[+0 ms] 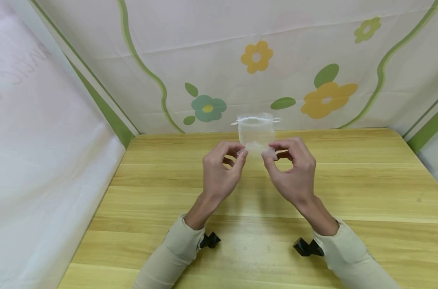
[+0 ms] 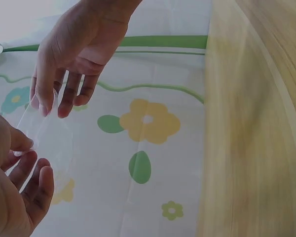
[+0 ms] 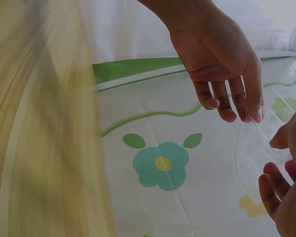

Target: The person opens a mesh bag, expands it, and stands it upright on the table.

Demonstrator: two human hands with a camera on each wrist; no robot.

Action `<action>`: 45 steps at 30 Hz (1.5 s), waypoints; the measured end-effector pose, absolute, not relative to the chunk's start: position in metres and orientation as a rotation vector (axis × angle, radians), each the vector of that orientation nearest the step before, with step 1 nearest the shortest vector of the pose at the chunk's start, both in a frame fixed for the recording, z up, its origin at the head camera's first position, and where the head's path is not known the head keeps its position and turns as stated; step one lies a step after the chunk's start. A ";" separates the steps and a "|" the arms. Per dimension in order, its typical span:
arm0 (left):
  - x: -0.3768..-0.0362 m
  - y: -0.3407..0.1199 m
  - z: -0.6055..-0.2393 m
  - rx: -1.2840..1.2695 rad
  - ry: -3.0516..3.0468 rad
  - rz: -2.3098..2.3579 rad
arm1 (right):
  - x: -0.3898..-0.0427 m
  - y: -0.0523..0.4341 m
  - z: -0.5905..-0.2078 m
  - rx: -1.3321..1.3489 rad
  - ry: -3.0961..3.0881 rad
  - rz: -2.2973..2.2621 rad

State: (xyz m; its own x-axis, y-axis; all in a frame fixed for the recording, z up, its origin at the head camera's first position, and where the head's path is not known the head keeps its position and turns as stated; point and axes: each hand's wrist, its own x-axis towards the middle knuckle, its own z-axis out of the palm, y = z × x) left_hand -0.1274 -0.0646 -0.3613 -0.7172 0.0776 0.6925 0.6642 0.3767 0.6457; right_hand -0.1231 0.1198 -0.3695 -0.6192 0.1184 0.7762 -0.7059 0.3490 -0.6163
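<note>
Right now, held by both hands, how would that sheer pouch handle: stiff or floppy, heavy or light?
Probably floppy: the pouch is thin see-through fabric with a drawstring top. Likely very light, since the left hand and right hand hold it up by fingertip pinches at its lower corners. Unlikely to roll.

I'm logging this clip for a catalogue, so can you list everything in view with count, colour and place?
organza pouch: one, sheer white with a drawstring, held up above the table's far edge
table: one, light wood, under both hands
backdrop cloth: one, white with green lines and yellow and teal flowers, behind the table
white sheet: one, at the left side
wrist mounts: two, black, under the sleeves
sleeves: two, beige
left hand: one, fingers pinch the pouch's lower left corner
right hand: one, fingers pinch its lower right corner
</note>
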 end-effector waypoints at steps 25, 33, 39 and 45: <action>-0.129 -0.058 -0.367 -0.632 -1.942 -1.175 | -0.121 0.120 -0.366 0.535 -1.756 1.303; -0.132 -0.064 -0.365 -0.657 -1.935 -1.194 | -0.122 0.122 -0.363 0.557 -1.769 1.342; -0.131 -0.063 -0.366 -0.724 -1.922 -1.203 | -0.121 0.122 -0.364 0.465 -1.732 1.278; -0.131 -0.061 -0.367 -0.700 -1.920 -1.150 | -0.122 0.120 -0.366 0.444 -1.721 1.219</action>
State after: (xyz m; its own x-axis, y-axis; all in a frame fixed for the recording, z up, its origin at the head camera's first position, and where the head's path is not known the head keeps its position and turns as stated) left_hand -0.1306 -0.0613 -0.3674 -0.5473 0.0642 0.8344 0.7659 0.4403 0.4685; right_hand -0.1217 0.1198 -0.3663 -0.4857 0.2166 0.8468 -0.7272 0.4374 -0.5290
